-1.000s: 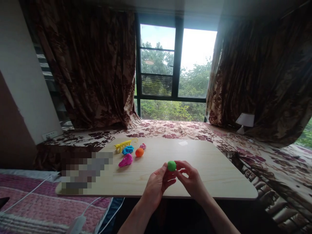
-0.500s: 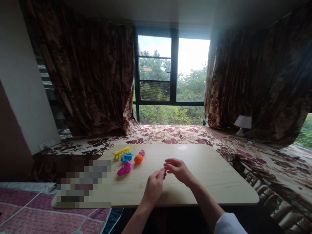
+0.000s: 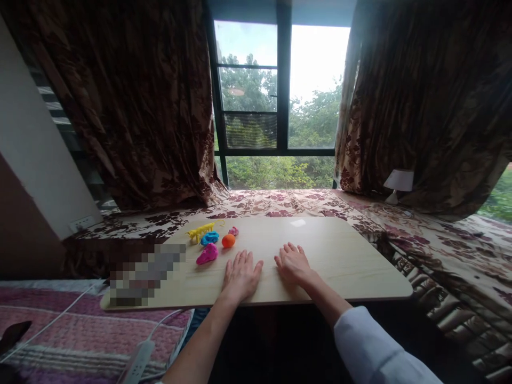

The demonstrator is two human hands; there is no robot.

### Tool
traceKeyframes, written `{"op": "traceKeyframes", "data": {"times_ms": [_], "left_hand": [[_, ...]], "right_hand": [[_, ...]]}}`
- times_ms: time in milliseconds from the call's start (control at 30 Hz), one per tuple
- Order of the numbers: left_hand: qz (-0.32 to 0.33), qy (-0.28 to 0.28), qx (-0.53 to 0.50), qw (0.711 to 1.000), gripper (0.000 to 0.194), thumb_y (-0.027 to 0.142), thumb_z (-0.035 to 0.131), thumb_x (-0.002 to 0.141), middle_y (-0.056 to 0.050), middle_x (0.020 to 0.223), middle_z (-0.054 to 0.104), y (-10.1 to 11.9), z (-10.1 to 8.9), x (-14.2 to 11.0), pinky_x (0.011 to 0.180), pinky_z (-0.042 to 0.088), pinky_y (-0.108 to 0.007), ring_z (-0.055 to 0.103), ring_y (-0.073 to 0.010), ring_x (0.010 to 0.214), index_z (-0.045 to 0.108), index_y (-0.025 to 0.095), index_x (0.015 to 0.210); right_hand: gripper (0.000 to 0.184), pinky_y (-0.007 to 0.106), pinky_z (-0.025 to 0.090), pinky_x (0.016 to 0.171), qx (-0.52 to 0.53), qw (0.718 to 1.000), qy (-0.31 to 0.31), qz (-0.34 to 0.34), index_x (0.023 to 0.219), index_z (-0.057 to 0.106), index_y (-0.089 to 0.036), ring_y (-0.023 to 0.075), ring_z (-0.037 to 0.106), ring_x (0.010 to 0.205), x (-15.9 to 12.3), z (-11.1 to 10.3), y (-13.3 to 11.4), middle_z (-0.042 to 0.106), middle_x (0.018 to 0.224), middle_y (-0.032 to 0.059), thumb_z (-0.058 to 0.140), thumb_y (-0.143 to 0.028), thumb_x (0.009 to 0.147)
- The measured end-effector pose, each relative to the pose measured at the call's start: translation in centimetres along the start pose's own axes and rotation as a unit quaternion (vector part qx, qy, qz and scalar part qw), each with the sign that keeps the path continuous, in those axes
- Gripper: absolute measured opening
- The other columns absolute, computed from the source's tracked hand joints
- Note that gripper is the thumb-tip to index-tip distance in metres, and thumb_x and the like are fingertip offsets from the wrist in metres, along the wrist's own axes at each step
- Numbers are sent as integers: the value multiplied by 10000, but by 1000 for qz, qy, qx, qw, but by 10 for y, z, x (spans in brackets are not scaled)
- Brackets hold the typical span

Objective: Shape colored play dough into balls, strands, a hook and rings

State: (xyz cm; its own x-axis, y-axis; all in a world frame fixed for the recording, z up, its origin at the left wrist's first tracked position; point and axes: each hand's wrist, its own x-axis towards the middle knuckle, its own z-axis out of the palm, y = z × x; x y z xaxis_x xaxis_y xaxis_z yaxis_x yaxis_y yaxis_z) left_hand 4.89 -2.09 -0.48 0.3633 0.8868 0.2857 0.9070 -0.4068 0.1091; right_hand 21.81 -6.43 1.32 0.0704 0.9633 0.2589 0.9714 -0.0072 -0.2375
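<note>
The pale table (image 3: 360,269) spans the lower centre of the frame; laying both palms on it looks like the step in hand. The left hand (image 3: 242,274), just left of bottom centre, and the right hand (image 3: 293,264), right of it, are palm down with loosely spread fingers, gripping nothing visible; what lies beneath them cannot be told. Level palms and light, even pressure would suit. Left of centre sit a yellow piece (image 3: 201,232), a magenta lump (image 3: 207,254), a blue lump (image 3: 210,238) and an orange ball (image 3: 228,241); the left fingertips should stay clear of that ball, which could roll.
</note>
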Motion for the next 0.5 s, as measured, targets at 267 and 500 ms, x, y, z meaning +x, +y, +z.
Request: {"op": "traceKeyframes", "data": {"times_ms": [267,500], "left_hand": [[-1,-1,-11,1000,626,528,141,839,-120,1384,298,-1,-3,1,1010,126,-419,182,-230,1287,349,137,1282],[3,15,-18,1000,635,536,140,836,-135,1376,308,-1,0,-1,1010,118,-424,205,-248,1278,360,131,1273]], "right_hand": [[449,399,133,1017,0,1000,5,8,1212,455,-119,220,212,1271,14,-5,-2,339,1355,114,270,-364,884],[517,379,105,1030,0,998,31,-55,1336,286,-117,220,117,1302,-69,-4,-1,208,1411,99,246,-372,888]]}}
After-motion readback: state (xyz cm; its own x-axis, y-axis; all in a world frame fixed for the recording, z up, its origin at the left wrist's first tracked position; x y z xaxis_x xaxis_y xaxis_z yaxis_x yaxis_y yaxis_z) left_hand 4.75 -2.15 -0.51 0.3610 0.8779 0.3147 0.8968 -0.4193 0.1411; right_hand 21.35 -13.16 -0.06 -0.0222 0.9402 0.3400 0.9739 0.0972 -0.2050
